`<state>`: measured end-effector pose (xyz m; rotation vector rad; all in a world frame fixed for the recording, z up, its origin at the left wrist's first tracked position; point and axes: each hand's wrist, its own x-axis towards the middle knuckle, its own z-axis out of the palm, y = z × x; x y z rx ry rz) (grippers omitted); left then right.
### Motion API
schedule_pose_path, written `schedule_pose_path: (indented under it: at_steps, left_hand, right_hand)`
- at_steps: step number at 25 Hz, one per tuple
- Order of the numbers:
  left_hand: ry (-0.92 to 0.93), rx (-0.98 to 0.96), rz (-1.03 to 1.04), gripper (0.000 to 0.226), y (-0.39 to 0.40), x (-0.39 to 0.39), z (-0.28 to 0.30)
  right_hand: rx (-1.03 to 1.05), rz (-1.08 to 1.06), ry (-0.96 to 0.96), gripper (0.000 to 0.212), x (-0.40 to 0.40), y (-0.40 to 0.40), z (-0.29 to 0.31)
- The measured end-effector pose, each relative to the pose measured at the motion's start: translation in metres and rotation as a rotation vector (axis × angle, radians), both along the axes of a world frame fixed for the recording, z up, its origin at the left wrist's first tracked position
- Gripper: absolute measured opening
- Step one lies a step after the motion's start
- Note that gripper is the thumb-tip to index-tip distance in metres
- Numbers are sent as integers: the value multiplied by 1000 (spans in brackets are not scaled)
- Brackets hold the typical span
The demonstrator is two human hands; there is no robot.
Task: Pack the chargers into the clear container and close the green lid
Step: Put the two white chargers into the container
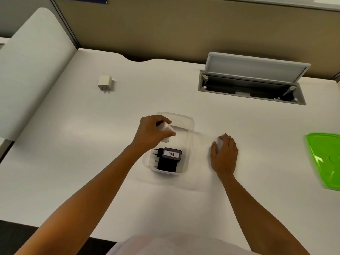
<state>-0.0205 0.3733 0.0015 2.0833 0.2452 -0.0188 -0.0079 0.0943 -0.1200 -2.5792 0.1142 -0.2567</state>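
The clear container (190,126) stands mid-table. Inside its near end lie a black charger (166,165) and a dark charger labelled 018 (172,154). My left hand (150,133) holds a white charger (165,128) over the container's left side. Just right of the container, my right hand (225,154) rests on the table, its fingers curled over something white (219,145) that I cannot identify. A small white charger (105,83) lies alone at the far left of the table. The green lid (325,161) lies flat at the right edge, partly out of view.
An open grey cable hatch (252,85) with its flap raised is set into the table at the back right. A beige partition wall runs along the back. A white rounded divider (31,70) borders the left side.
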Motion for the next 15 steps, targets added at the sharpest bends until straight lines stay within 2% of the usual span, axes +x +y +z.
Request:
schedule_pose_path:
  at_steps: [2, 5, 7, 10, 15]
  left_hand:
    - [7, 105, -57, 40, -7, 0, -9]
    - [-83, 492, -177, 41, -19, 2, -27]
    - [-84, 643, -283, 39, -26, 5, -36]
    - [-83, 748, -363, 41, -35, 10, -43]
    - [27, 775, -420, 48, -39, 5, -46]
  right_hand:
    - [0, -5, -1, 37, 1, 0, 0]
    - [-3, -9, 3, 37, 1, 0, -1]
    - [-5, -9, 8, 37, 1, 0, -1]
    - [-8, -5, 8, 37, 1, 0, 0]
    - [-1, -5, 1, 38, 1, 0, -1]
